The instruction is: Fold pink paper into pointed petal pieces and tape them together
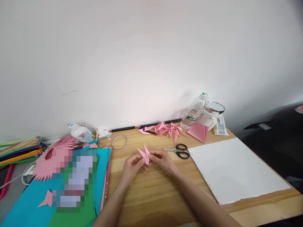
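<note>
A pink folded paper piece (pixel 145 155) with two sharp points facing up is held between both hands above the wooden table. My left hand (pixel 134 167) pinches its lower left side between thumb and fingers. On the other side, my right hand (pixel 163 160) grips its right edge, thumb in front. Just beyond the right hand lie black-handled scissors (pixel 181 151), blades toward the left. A heap of similar pink folded pieces (pixel 167 128) sits farther back near the wall, with a pen among them.
At right lies a white board (pixel 236 170); behind it are a plastic bottle (pixel 190 118), a mug (pixel 209 116) and pink paper (pixel 199 131). At left, a pink pleated paper ring (pixel 40 162) rests by blue sheets (pixel 26 201). A thin hoop (pixel 119 136) lies mid-table.
</note>
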The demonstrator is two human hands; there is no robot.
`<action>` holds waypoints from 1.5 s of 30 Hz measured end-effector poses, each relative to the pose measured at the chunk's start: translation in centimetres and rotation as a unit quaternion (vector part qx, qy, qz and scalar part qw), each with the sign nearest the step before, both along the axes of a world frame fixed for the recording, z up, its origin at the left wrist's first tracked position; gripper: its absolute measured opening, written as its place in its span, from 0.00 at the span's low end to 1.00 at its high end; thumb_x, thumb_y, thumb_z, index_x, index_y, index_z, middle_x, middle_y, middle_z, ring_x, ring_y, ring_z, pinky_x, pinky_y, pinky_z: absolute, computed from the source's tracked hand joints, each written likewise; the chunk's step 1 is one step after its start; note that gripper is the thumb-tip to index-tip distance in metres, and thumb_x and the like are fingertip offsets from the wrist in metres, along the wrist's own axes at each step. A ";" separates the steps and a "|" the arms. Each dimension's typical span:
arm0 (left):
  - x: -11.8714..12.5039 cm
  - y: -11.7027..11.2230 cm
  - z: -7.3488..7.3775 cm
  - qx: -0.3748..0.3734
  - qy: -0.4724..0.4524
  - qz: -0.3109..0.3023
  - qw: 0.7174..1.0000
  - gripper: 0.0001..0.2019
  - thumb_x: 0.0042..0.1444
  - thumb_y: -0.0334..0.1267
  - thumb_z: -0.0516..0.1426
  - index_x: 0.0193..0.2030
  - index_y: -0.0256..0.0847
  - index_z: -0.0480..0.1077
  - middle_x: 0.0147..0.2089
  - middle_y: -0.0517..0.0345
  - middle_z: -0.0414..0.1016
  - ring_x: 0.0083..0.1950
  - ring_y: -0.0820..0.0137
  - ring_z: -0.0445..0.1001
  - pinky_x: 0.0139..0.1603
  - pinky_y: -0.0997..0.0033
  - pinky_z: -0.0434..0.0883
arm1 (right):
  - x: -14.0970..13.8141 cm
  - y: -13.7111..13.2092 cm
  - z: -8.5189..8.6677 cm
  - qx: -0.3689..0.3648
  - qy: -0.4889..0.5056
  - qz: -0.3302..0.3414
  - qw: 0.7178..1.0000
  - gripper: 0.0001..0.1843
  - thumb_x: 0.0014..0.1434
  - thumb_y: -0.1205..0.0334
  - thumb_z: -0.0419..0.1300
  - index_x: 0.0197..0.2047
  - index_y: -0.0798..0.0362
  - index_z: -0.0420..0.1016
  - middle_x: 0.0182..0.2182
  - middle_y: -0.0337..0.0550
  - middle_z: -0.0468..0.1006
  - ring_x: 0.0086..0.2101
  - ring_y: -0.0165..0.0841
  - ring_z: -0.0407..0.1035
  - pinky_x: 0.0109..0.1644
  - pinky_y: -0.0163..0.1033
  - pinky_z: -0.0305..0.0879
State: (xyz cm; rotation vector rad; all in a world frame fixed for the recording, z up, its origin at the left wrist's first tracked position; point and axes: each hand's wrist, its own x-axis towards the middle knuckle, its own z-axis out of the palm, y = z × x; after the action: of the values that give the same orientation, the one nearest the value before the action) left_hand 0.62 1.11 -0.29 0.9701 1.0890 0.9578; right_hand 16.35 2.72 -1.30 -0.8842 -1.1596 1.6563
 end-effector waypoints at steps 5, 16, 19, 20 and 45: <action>0.0 0.1 -0.2 0.005 0.006 0.001 1.000 0.12 0.47 0.41 0.61 0.32 0.33 0.71 0.25 0.54 0.75 0.22 0.72 0.72 0.23 0.74 0.69 | 0.0 0.0 -0.1 0.001 -0.008 0.004 1.000 0.18 0.48 0.48 0.62 0.33 0.54 0.78 0.25 0.39 0.74 0.26 0.29 0.66 0.33 0.36 0.65; 0.0 0.0 -0.6 0.031 -0.008 0.020 0.999 0.10 0.48 0.39 0.61 0.32 0.33 0.72 0.25 0.55 0.75 0.25 0.72 0.73 0.26 0.72 0.72 | 0.0 0.1 0.0 0.004 -0.011 -0.028 1.000 0.17 0.49 0.48 0.61 0.29 0.55 0.79 0.23 0.40 0.75 0.26 0.30 0.67 0.35 0.38 0.66; 0.0 0.1 -0.5 0.033 -0.007 0.016 0.999 0.10 0.48 0.40 0.60 0.32 0.33 0.72 0.25 0.55 0.75 0.25 0.72 0.73 0.26 0.73 0.72 | 0.0 0.1 0.1 0.003 -0.001 -0.030 1.000 0.18 0.48 0.47 0.61 0.30 0.54 0.79 0.23 0.40 0.75 0.26 0.30 0.67 0.34 0.37 0.66; 0.0 0.1 -0.5 0.033 -0.005 0.015 0.999 0.10 0.48 0.40 0.60 0.33 0.33 0.71 0.25 0.55 0.75 0.25 0.72 0.73 0.26 0.73 0.72 | -0.1 0.1 0.1 0.003 0.000 -0.030 1.000 0.18 0.48 0.47 0.61 0.30 0.54 0.79 0.23 0.40 0.75 0.25 0.30 0.67 0.34 0.37 0.66; 0.3 -0.1 0.0 0.015 0.026 0.032 0.999 0.11 0.44 0.42 0.62 0.26 0.34 0.70 0.20 0.56 0.75 0.20 0.72 0.72 0.22 0.73 0.71 | -0.2 -0.1 -0.6 0.012 -0.003 0.019 1.000 0.17 0.49 0.52 0.62 0.37 0.55 0.78 0.24 0.40 0.75 0.26 0.29 0.66 0.33 0.35 0.64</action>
State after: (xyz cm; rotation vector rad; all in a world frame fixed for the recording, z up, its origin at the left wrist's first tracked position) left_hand 0.91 0.97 -0.33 0.9939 1.1585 1.0076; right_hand 16.19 2.65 -1.93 -0.8584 -1.2039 1.6677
